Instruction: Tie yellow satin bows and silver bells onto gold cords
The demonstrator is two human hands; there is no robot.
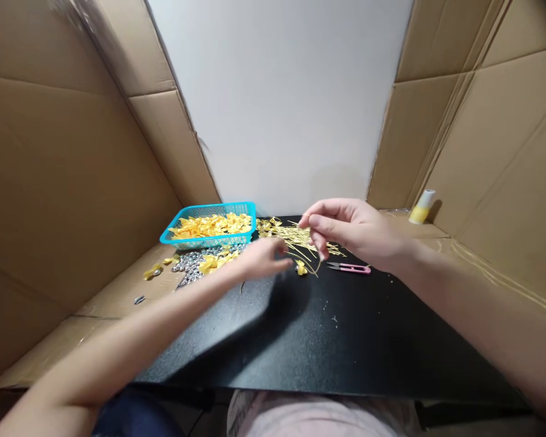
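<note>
My right hand is raised over the table with thumb and forefinger pinched together. A thin gold cord appears to hang in a loop from its fingers; the gripped end is hidden. Further left, my left hand is slightly blurred, its thumb apart from the fingers and nothing visible in it. It is nearest to a pile of silver pieces and some yellow petal-like pieces. Between and below the hands lies a small yellow bow-like piece. Behind them, many gold cords are spread on the black table.
A blue basket with yellow pieces stands at the back left. Pink thread snips lie below my right hand. A yellow-and-white cone spool stands at the right. Cardboard walls enclose both sides, and a white panel the back.
</note>
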